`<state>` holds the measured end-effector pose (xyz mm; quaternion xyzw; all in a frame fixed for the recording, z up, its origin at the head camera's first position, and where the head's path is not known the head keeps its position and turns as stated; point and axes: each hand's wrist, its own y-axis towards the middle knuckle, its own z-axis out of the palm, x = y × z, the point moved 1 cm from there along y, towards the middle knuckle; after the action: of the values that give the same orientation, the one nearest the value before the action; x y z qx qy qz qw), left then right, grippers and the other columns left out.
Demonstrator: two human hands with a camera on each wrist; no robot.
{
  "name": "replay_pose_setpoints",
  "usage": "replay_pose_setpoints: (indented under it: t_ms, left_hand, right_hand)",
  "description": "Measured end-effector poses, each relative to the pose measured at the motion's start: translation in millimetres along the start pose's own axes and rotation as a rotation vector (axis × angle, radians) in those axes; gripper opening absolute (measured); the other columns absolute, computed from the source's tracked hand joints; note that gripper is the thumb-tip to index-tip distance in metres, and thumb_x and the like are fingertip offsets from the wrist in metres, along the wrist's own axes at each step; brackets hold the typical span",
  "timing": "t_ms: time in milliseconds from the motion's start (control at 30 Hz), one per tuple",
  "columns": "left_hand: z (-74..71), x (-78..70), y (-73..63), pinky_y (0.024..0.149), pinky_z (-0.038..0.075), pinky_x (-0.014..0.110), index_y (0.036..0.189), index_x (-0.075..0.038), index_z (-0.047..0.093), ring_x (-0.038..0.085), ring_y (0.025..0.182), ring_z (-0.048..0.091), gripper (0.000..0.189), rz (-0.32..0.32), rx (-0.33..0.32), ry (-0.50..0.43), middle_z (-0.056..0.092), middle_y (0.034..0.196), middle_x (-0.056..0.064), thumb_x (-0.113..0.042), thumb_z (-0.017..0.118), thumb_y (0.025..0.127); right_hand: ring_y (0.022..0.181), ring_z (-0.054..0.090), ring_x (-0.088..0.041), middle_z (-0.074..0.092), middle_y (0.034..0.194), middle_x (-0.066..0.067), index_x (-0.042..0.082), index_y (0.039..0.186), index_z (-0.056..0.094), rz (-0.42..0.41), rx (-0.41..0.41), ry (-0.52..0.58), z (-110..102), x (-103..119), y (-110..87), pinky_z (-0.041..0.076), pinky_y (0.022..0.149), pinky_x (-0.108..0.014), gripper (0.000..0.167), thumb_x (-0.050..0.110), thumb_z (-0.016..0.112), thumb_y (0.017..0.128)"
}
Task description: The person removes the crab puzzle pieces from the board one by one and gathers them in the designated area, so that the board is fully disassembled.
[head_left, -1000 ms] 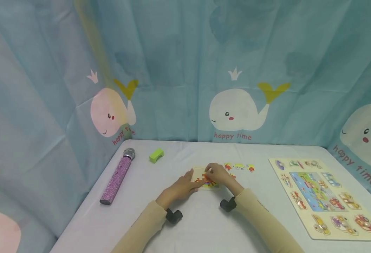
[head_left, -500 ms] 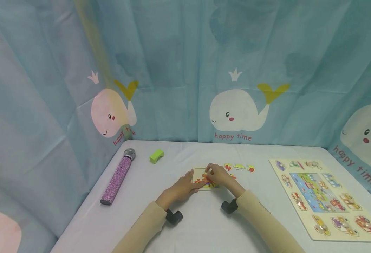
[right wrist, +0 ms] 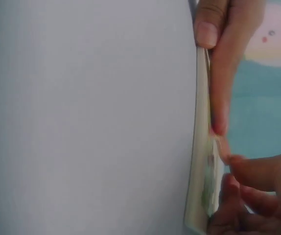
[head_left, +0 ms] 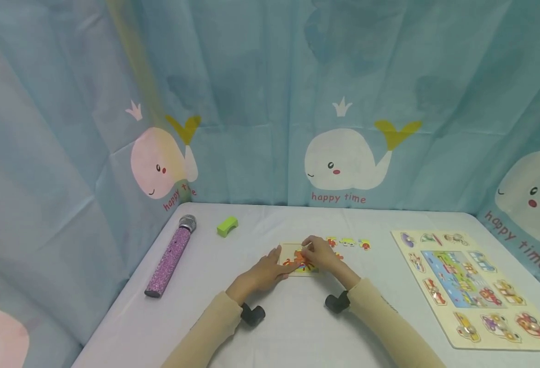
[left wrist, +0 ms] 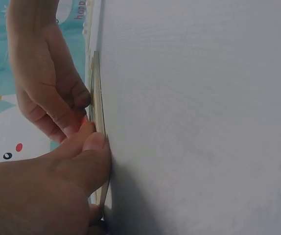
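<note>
A small wooden puzzle board [head_left: 289, 250] lies on the white table, partly filled with orange, yellow and blue pieces. My left hand [head_left: 265, 272] rests on its left side, fingers spread. In the right wrist view, the left index finger [right wrist: 222, 93] stretches straight along the board top and the thumb presses the near edge. My right hand [head_left: 320, 253] is over the board's right part, pinching an orange puzzle piece [right wrist: 222, 147] that stands tilted up from the board. Its picture is mostly hidden by fingers. Several loose puzzle pieces [head_left: 347, 242] lie just beyond the right hand.
A purple glittery microphone [head_left: 171, 260] lies at the left, with a green arch-shaped block [head_left: 227, 226] behind it. On the right is a large wooden vehicle puzzle board [head_left: 445, 317]. A blue whale-print curtain [head_left: 251, 102] surrounds the table.
My right hand has shifted slightly to the right, showing more of the orange picture. The left hand stays in place on the board.
</note>
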<state>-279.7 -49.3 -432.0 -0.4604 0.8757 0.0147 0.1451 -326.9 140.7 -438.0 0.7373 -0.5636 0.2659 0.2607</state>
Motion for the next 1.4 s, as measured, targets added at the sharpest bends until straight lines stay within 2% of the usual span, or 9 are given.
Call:
replay_pose_setpoints:
  t_ms: [233,467,633,867,1167,1267,1400]
  left_hand:
    - [1.0,0.0,-1.2,0.108,0.027,0.054,0.137,-0.045,0.035,0.042,0.137,0.023,0.046,0.023,-0.008,-0.051,0.015,0.151,0.026,-0.028,0.045,0.096]
    - [1.8,-0.7,-0.4,0.111,0.023,0.051,0.139,-0.04,0.036,0.041,0.138,0.019,0.045,0.04,0.002,-0.033,0.012,0.151,0.026,-0.028,0.045,0.096]
    - [5.3,1.4,3.0,0.111,0.024,0.05,0.139,-0.041,0.036,0.039,0.139,0.019,0.044,0.028,0.005,0.009,0.013,0.152,0.024,-0.03,0.043,0.097]
    - [3.9,0.2,0.5,0.111,0.023,0.051,0.138,-0.039,0.038,0.039,0.139,0.017,0.044,0.037,-0.004,0.013,0.014,0.151,0.025,-0.03,0.044,0.096]
    - [0.7,1.8,0.4,0.111,0.022,0.05,0.139,-0.04,0.036,0.037,0.14,0.016,0.045,-0.001,0.007,0.001,0.012,0.153,0.022,-0.031,0.045,0.096]
    - [-2.5,2.6,-0.3,0.111,0.023,0.051,0.138,-0.04,0.037,0.036,0.141,0.015,0.045,-0.002,0.001,0.0,0.012,0.153,0.022,-0.031,0.046,0.096]
    - [-2.7,3.1,0.2,0.111,0.022,0.051,0.139,-0.04,0.036,0.036,0.141,0.014,0.045,-0.004,0.007,-0.012,0.011,0.153,0.021,-0.031,0.046,0.096]
  right_hand:
    - [0.072,0.055,-0.013,0.065,0.08,-0.004,0.005,0.088,0.066,0.047,-0.017,0.01,-5.7,-1.9,-1.3,0.048,0.068,-0.029,0.01,0.013,0.067,0.083]
    - [0.074,0.054,-0.014,0.065,0.079,0.001,0.013,0.079,0.069,0.201,-0.004,0.06,-9.8,-7.8,-1.1,0.043,0.066,-0.025,0.008,0.021,0.071,0.08]
    - [0.079,0.055,-0.015,0.067,0.084,0.0,0.013,0.082,0.07,0.237,-0.015,0.111,-16.1,-12.7,-2.5,0.043,0.068,-0.025,0.007,0.02,0.069,0.082]
    - [0.069,0.053,-0.016,0.068,0.088,-0.005,0.008,0.09,0.068,0.236,-0.031,0.182,-42.3,-30.1,-7.4,0.043,0.057,-0.025,0.017,0.023,0.068,0.084]
    - [0.095,0.055,-0.024,0.063,0.11,-0.017,0.002,0.102,0.065,0.309,-0.005,0.089,-93.2,-58.7,-27.8,0.047,0.075,-0.033,0.031,0.028,0.064,0.085]
    - [0.099,0.054,-0.028,0.06,0.114,-0.02,0.001,0.103,0.065,0.331,0.012,0.051,-101.4,-68.8,-32.4,0.047,0.079,-0.038,0.032,0.028,0.064,0.085]
    - [0.095,0.055,-0.027,0.061,0.109,-0.018,0.001,0.098,0.067,0.371,0.011,0.005,-101.6,-79.6,-34.1,0.045,0.08,-0.04,0.027,0.024,0.065,0.084]
